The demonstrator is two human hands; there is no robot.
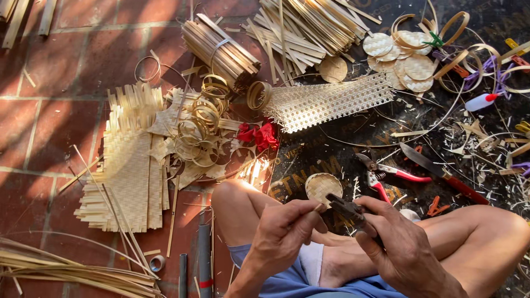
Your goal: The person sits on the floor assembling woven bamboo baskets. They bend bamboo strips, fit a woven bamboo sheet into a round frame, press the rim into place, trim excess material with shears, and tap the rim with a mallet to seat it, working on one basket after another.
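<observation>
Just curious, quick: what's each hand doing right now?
Left hand: closed, pinching a thin bamboo sliver.
Right hand: closed around dark pliers.

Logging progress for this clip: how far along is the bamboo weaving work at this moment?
Done: several small woven discs lie piled on the dark mat, one more small woven disc near the knee, plus a flat woven mat and a lattice panel. In hand: the right hand grips dark pliers while the left hand pinches a thin piece at their tip. Left: bundled strips and loose rings lie unused.
</observation>
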